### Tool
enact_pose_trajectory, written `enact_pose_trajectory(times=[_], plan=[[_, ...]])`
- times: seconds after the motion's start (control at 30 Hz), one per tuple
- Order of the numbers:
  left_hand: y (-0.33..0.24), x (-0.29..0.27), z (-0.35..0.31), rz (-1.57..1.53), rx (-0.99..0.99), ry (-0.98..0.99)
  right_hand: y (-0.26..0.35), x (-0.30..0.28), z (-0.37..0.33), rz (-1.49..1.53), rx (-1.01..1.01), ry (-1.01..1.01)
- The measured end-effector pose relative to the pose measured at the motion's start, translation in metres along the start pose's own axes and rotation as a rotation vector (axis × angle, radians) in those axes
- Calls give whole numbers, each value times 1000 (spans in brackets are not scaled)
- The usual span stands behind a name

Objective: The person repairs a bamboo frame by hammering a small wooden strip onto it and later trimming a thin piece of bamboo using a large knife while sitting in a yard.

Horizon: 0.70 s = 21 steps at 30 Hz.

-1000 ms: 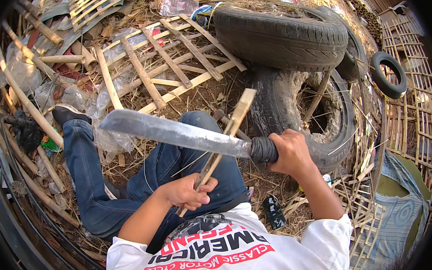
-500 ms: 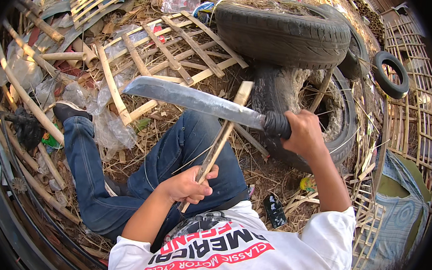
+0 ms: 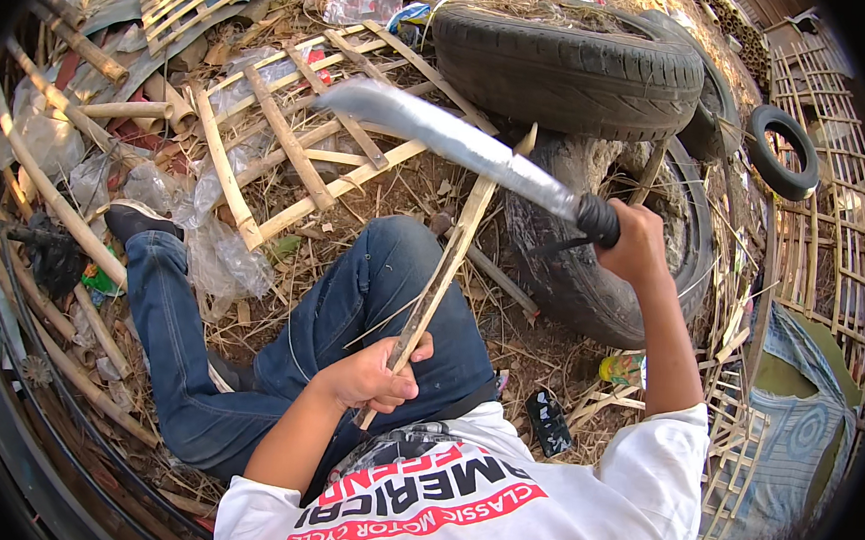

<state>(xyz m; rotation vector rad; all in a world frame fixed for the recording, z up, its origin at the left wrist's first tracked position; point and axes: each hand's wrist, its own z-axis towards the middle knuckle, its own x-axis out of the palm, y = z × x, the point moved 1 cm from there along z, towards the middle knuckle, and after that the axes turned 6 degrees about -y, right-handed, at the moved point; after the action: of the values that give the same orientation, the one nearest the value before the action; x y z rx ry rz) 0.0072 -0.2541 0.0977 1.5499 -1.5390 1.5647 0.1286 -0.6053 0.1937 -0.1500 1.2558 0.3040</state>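
Left hand (image 3: 375,376) grips bamboo strip (image 3: 448,261) low; right hand (image 3: 635,242) raises machete (image 3: 452,136).

Tyres (image 3: 567,74) beyond knee, lattice (image 3: 290,150) left

Your right hand (image 3: 635,242) swung the machete (image 3: 452,141) up toward 12 o'clock, blade tip now over the bamboo lattice (image 3: 300,150), w/ the blade well clear of the bamboo strip (image 3: 442,271) it crossed a sec ago.

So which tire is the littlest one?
The small black tire far off at the right, beside the bamboo lattice. The big treaded tire and the dirty tire under it, near the right hand, are much bigger.
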Motion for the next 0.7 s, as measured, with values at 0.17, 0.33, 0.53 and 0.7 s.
enact_pose_trajectory(times=[0.17,0.33,0.53,0.7], plan=[[0,-15,-12,-1,68,-118,-3,-16,-14,-81,275,-120],[-18,-44,-30,129,146,-398,-24,0,-99,-120,374,-75],[-35,-69,-49,187,330,-749,-51,3,-156,-287,495,89],[-47,-91,-46,69,402,-838,-83,-3,-169,-195,543,203]])
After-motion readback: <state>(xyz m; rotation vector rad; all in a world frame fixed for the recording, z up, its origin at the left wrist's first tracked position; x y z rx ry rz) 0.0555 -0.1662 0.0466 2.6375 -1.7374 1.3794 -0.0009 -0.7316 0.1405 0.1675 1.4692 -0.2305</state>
